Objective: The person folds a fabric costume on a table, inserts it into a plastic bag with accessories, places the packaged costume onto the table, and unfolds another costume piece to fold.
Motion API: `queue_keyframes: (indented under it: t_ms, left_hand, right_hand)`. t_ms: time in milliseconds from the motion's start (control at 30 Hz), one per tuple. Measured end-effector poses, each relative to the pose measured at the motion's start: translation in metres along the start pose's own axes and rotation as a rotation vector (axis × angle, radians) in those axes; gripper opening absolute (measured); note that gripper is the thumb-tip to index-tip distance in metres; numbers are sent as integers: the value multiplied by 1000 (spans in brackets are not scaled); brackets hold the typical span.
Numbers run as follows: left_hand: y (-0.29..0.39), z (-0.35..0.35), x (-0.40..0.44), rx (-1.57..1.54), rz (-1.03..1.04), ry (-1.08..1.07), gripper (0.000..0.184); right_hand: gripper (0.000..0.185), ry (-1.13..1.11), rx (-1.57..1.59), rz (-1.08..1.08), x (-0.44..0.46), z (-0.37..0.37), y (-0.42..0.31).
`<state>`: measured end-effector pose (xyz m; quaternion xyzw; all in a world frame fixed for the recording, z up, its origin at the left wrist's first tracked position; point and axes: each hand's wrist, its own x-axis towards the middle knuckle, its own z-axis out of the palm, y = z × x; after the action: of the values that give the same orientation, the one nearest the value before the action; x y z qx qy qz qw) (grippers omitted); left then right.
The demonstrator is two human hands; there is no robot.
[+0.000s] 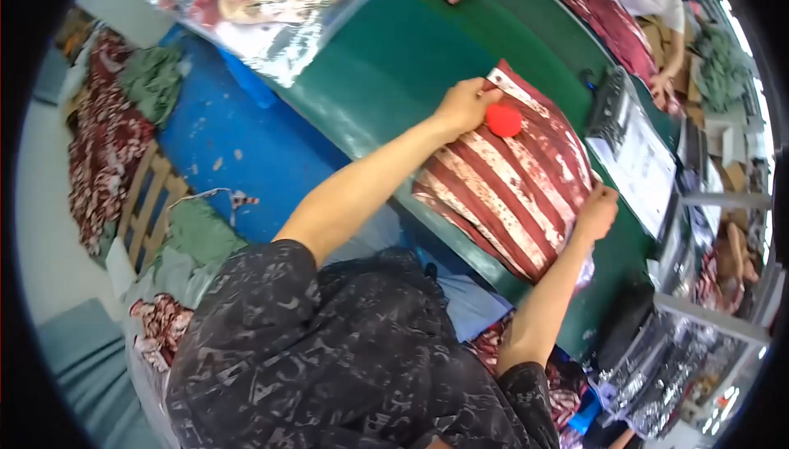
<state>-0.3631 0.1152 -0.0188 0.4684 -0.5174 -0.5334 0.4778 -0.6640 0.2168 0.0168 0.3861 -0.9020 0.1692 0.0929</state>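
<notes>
In the head view, a folded maroon-and-white striped fabric bundle (526, 190) lies on the dark green tabletop (386, 55), with the left hand (467, 110) pinched on its edge at eleven o'clock and the right hand (597, 212) closed on its edge at four. A flat, round, bright-red piece (504, 120) sits on the bundle toward twelve o'clock; white printed sheets (641, 165) lie just beyond it at three, and glossy clear plastic packaging (275, 5) at ten.
</notes>
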Motion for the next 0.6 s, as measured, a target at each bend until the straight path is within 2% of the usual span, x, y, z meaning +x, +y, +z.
queue_keyframes:
  t_ms: [33,67,133,200,267,333,400,433,533,600]
  left_hand:
    - [-7,0,4,22,23,12,39]
    - [-4,-1,3,-4,21,3,39]
    - [18,-11,-7,-56,-113,-101,45]
    - [21,-23,-17,-78,-190,-143,49]
    - [18,-28,-26,-112,-178,-123,61]
    - [17,-31,-39,-140,-170,-108,67]
    - [18,-40,-57,-21,-199,-81,69]
    - [19,-44,-66,44,-215,-67,71]
    - [42,-58,-98,190,-249,-68,75]
    - [49,-62,-117,262,-285,-73,78]
  right_hand:
    - [32,22,-29,7,0,-9,0]
    - [34,164,-99,-92,0,-19,-5]
    - [36,425,-227,-302,3,-39,-17]
    - [44,202,65,-627,31,-64,-41]
    - [53,-181,361,-816,35,-76,-100]
    - [58,-507,485,-880,34,-55,-152]
    - [57,-642,401,-1073,37,-14,-189]
    - [57,-646,403,-1082,36,-7,-203]
    - [58,-1039,333,-908,25,14,-228]
    - [54,-1068,305,-955,24,24,-232]
